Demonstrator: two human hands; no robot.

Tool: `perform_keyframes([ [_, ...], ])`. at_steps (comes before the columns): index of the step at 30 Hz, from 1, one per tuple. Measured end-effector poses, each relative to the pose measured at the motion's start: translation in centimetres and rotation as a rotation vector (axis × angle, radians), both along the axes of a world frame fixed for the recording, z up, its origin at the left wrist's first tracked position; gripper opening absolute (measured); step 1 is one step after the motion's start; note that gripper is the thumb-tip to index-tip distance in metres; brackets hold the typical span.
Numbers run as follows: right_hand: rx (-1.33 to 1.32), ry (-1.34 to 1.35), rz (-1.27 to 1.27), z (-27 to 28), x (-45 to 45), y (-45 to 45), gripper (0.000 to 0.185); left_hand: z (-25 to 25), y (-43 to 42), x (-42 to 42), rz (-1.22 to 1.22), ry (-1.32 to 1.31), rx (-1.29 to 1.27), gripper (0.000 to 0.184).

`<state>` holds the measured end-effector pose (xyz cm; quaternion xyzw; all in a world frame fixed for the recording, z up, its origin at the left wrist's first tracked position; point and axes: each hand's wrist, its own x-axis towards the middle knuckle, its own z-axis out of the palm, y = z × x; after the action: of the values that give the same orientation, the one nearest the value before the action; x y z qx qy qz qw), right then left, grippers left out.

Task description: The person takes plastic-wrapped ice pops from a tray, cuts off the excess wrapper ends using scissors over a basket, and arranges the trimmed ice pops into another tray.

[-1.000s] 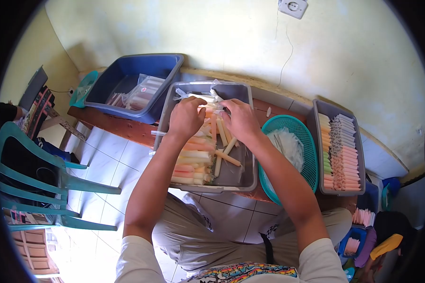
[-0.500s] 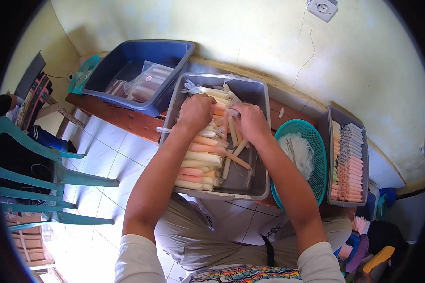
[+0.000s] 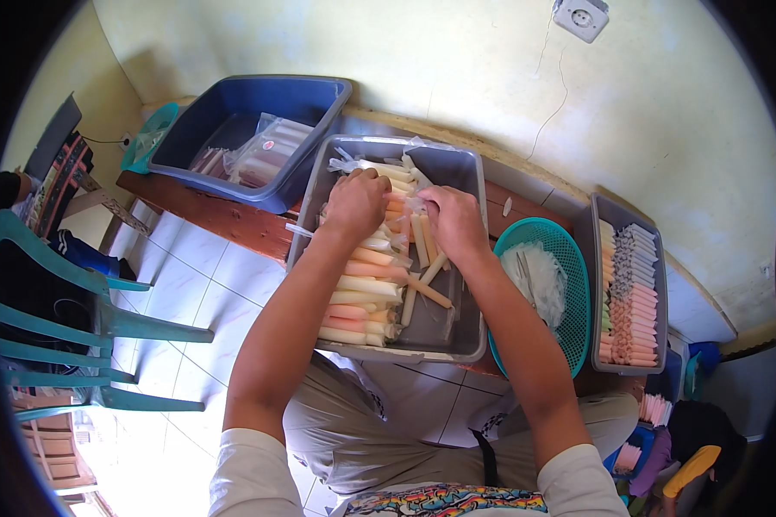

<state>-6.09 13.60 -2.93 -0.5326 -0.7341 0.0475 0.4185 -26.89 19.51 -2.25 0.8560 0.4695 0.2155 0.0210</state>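
Observation:
A grey tub (image 3: 483,258) in front of me holds many cream and orange ice pops (image 3: 366,286) in clear plastic tubes. Most lie stacked along its left side; several lie loose and crossed at the right. My left hand (image 3: 358,205) is curled over the upper part of the pile, closed on an orange ice pop (image 3: 396,205), its fingertips partly hidden. Beside it, my right hand (image 3: 455,220) pinches the clear plastic end (image 3: 416,205) of this ice pop between thumb and fingers.
At the left, a blue tub (image 3: 259,194) holds bagged dark sticks. A green basket (image 3: 582,302) with clear plastic bags and scissors stands right of the grey tub. Further right, another tub (image 3: 660,293) has rows of wrapped ice pops. A green chair (image 3: 103,323) and another person (image 3: 707,439) are nearby.
Both hands stay over the upper pile, with the right fingers slightly shifted at the plastic end. The whole view has moved a little, so the tubs appear slightly further left.

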Motion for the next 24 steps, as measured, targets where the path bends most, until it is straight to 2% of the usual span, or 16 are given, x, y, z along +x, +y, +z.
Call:
perform_keyframes([
  [4,0.059,0.041,-0.017,0.3,-0.1,-0.1,0.015,0.2,-0.1,-0.3,-0.031,-0.027,0.112,0.013],
  [11,0.153,0.090,-0.029,1.1,-0.2,-0.7,0.018,0.9,-0.3,-0.1,-0.045,-0.134,0.113,0.013],
  [17,0.249,0.151,-0.029,2.5,0.1,-1.5,0.018,2.5,-1.1,-0.3,-0.116,-0.224,0.267,0.013],
  [24,0.211,0.104,-0.014,4.1,2.6,-6.1,0.021,4.6,-4.5,0.0,-0.279,-0.293,0.344,0.020],
])
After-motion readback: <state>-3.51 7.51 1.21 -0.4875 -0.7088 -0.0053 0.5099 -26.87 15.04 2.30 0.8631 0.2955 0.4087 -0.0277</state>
